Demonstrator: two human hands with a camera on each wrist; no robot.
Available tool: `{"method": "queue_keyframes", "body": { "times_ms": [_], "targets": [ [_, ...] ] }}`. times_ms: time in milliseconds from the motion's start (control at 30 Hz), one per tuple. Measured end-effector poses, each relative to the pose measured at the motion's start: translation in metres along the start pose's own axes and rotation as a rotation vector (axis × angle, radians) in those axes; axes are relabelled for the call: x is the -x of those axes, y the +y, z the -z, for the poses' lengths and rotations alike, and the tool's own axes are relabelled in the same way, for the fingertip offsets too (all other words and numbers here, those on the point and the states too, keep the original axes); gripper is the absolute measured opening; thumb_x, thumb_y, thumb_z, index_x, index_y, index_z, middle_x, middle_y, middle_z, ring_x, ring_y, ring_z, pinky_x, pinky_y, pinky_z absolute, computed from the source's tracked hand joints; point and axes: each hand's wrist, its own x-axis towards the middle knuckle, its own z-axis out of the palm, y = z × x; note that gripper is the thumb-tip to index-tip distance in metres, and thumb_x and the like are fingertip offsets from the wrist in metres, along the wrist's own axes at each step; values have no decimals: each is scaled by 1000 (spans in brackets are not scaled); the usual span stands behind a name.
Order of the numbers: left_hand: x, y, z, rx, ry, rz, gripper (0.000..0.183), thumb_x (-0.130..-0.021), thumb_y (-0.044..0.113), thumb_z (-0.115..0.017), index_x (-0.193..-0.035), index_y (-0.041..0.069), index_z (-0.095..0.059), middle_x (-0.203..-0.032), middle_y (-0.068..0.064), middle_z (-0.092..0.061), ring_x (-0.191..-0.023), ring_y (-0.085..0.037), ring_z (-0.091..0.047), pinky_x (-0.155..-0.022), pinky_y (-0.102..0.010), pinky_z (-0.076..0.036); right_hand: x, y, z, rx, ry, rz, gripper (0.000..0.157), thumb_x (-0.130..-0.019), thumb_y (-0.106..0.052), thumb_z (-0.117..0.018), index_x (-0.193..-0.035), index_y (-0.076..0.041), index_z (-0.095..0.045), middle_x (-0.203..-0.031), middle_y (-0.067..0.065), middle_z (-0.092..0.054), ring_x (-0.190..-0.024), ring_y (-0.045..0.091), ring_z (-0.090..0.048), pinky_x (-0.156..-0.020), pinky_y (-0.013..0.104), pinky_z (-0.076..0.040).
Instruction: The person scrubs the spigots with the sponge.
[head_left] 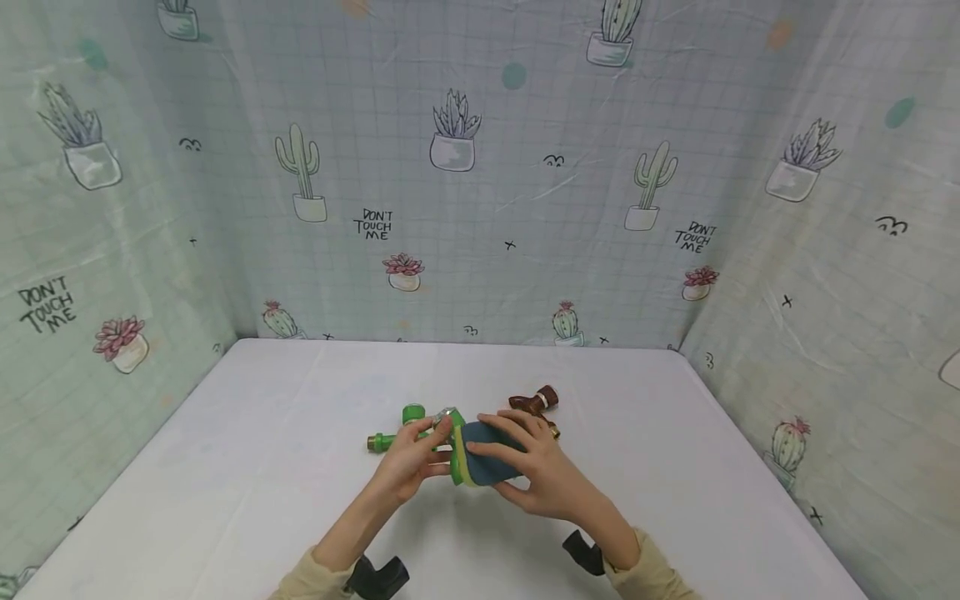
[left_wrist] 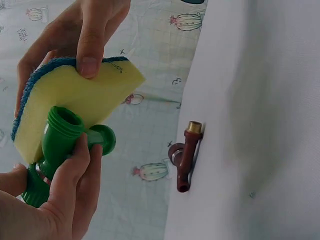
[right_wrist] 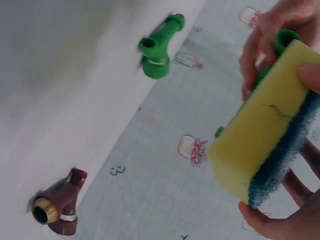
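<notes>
Sponge (right_wrist: pixel 270 115): one, yellow side toward the held green fitting (left_wrist: pixel 60 134), pinched in the right grip (head_left: pixel 551 473) between thumb and fingers.
Green fittings: two; the former in the left grip's (head_left: pixel 405 462) curled fingers, the loose green fitting (right_wrist: pixel 159 47) on the tabletop (head_left: pixel 262 433).
Brown fitting (left_wrist: pixel 187 155): one, lying beyond the right grip.

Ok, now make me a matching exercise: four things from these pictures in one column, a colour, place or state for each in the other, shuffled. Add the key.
Things:
1. Sponge
2. Brown fitting
3. Left hand
4. Right hand

Descriptions:
A. Holds the sponge
B. Yellow and blue
C. Grips a green fitting
D. Lies on the white table

Pairs: 1-B, 2-D, 3-C, 4-A
</notes>
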Motion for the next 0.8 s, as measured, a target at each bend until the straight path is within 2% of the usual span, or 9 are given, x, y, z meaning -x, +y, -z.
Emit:
{"method": "queue_keyframes", "body": {
  "times_ms": [100, 200, 367, 500, 667, 800],
  "targets": [
    [0, 2, 1, -29, -44, -1, 61, -90, 36, -50, -128, -9, -35, -98, -6, -60, -84, -18, -65, -73, -35, -55, 0, 4, 0, 33, -2, 4, 63, -67, -23, -77, -124, -30, -50, -136, 6, -40, -119, 28, -36, -84, 51, -39],
    [-1, 4, 3, -37, -49, 1, 58, -89, 36, -52, -125, -8, -39, -90, -1, -62, -81, -16, -66, -71, -34, -56, 1, 14, 1, 77, 10, -22, 62, -66, -21, -77, -122, -30, -52, -135, 6, -41, -119, 28, -36, -84, 51, -38],
    [-1, 4, 3, -18, -33, 13, 55, -87, 37, -54, -119, -7, -42, -85, 3, -61, -79, -15, -66, -70, -34, -56, 6, 28, 4, 159, 32, -81, 60, -65, -18, -75, -120, -30, -54, -134, 6, -42, -120, 28, -36, -85, 55, -35],
    [-1, 1, 4, -13, -1, 35, 57, -87, 38, -54, -119, -7, -42, -88, 1, -59, -79, -15, -65, -71, -33, -56, 7, 27, 3, 165, 58, -100, 63, -64, -17, -75, -121, -29, -52, -135, 6, -41, -121, 28, -34, -86, 56, -33],
    [-3, 0, 4, -16, 19, 34, 59, -86, 39, -54, -122, -7, -42, -91, -2, -58, -83, -18, -65, -72, -36, -56, 3, 9, -2, 59, 61, -30, 65, -65, -21, -76, -123, -29, -49, -137, 6, -39, -123, 28, -33, -85, 54, -35],
    [-3, 1, 3, -6, -16, 31, 61, -87, 40, -53, -123, -8, -40, -92, -3, -56, -83, -18, -65, -74, -37, -55, 1, 2, -8, 76, 41, 29, 65, -65, -23, -77, -123, -31, -49, -138, 7, -38, -123, 29, -33, -84, 53, -38]
  ]
}}
